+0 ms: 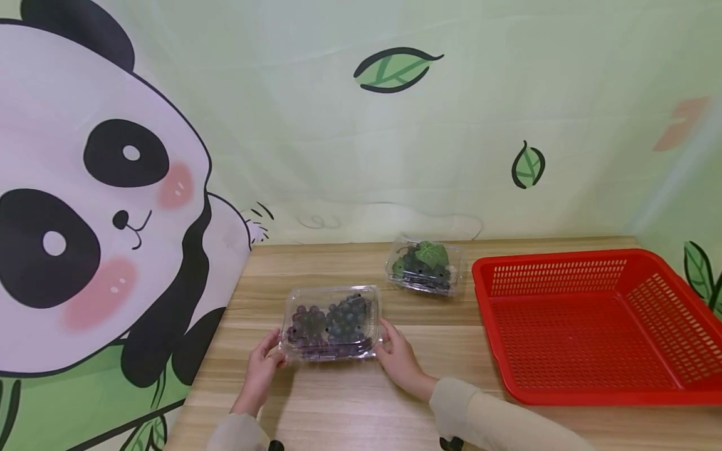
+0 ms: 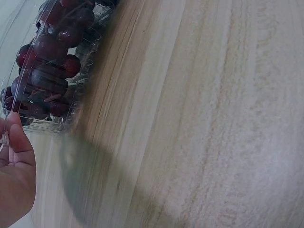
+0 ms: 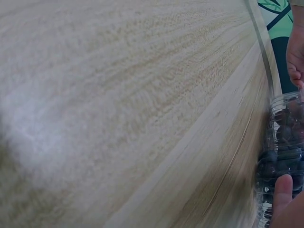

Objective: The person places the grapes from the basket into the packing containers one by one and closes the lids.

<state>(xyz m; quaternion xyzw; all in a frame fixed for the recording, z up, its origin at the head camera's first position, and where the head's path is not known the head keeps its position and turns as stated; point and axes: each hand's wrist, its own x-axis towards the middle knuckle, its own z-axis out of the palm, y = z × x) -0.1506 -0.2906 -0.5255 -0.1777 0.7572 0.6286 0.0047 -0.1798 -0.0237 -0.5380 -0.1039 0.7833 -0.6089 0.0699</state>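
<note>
A clear plastic clamshell box with dark red and blue-black grapes inside is at the middle of the wooden table, its lid down. My left hand pinches its left edge between thumb and fingers. On the opposite edge, my right hand grips the box, thumb at the near corner. The left wrist view shows the red grapes through the plastic, with the left hand at the corner. In the right wrist view, the right thumb lies against the box.
Behind and to the right sits a second clear box of dark grapes with a green leaf on top. A large red plastic basket stands at the right. A panda-printed cloth hangs along the table's back and left.
</note>
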